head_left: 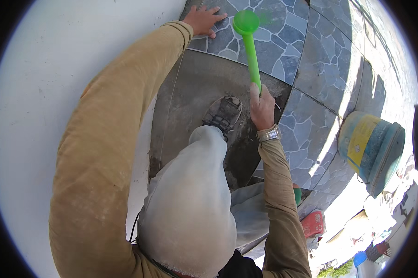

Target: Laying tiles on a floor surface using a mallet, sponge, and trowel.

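Observation:
My right hand (263,107) is wrapped round the handle of a bright green mallet (251,55), a watch on its wrist. The mallet's round head is over a floor tile (270,54) patterned like grey-blue crazy paving, and its edge is slightly blurred. Whether the head touches the tile I cannot tell. Farther left, my left hand (203,21) rests with fingers spread on the same tile, beside the white wall.
Bare grey screed (186,102) lies nearer me, with my dark shoe (224,113) on it. More patterned tiles (306,125) cover the floor to the right. A blue-green bucket (368,148) with a yellow label and a red container (313,224) stand at right.

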### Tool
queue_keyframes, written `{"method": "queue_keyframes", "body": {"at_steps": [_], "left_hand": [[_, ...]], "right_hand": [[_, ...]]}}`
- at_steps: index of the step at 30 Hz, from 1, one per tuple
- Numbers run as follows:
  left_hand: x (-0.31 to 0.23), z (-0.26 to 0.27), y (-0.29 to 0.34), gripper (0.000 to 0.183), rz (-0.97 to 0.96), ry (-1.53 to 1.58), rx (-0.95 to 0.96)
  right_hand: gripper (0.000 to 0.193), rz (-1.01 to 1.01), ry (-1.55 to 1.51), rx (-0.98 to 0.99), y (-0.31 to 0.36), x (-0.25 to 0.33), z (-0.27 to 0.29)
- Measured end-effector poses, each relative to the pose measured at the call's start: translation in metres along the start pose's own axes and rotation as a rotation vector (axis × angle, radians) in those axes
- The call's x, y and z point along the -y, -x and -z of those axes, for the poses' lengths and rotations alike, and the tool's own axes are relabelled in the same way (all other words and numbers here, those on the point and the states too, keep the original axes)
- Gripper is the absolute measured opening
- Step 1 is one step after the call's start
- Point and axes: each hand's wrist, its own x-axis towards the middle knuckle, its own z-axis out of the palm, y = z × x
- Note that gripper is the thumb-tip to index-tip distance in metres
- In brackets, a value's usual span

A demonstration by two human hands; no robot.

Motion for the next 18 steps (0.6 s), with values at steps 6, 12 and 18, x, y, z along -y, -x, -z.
{"method": "queue_keyframes", "body": {"at_steps": [6, 12, 18], "left_hand": [[-0.001, 0.003, 0.005, 0.09, 0.009, -0.013, -0.025], [0.005, 0.003, 0.002, 0.086, 0.031, 0.031, -0.151], [-0.003, -0.015, 0.036, 0.077, 0.103, 0.112, 0.014]], "right_hand": [[0.041, 0.034, 0.01, 0.074, 0.0, 0.006, -0.006], [0.046, 0.161, 0.193, 0.113, -0.021, -0.008, -0.007], [0.046, -0.195, 0.084, 0.245, -0.024, 0.015, 0.023]]}}
